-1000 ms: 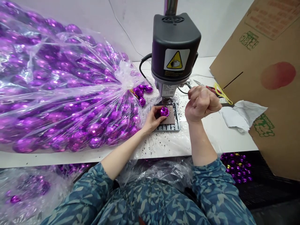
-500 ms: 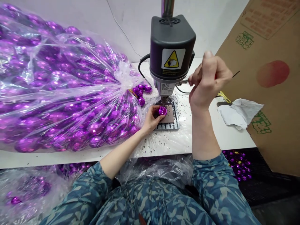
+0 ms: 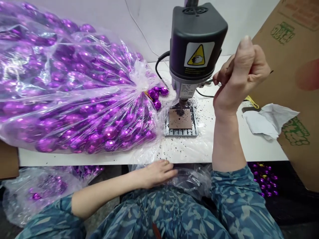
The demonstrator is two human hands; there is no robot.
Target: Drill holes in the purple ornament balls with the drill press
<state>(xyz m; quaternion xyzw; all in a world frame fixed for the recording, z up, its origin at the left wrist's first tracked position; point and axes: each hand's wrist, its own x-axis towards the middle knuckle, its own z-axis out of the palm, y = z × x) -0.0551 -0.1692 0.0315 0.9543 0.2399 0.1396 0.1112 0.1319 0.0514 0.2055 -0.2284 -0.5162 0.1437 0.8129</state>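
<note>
My right hand is closed round the feed lever of a black bench drill press, beside the motor head; its fingers hide most of the grip. Below the chuck, a brown square board with a small hole and a heap of dark shavings lies on the slotted metal base. My left hand is low, palm down at the table's front edge, fingers stretched toward the right above a clear plastic bag. No ball shows in it; its underside is hidden.
A big tied clear bag of shiny purple balls covers the table's left side. Several loose purple balls lie by its knot. To the right are crumpled white paper and a cardboard box. Shavings litter the white table.
My left hand has left the brown board, where it held a purple ball, and dropped back to the table's front edge. My right hand stays on the lever. The view has shifted.
</note>
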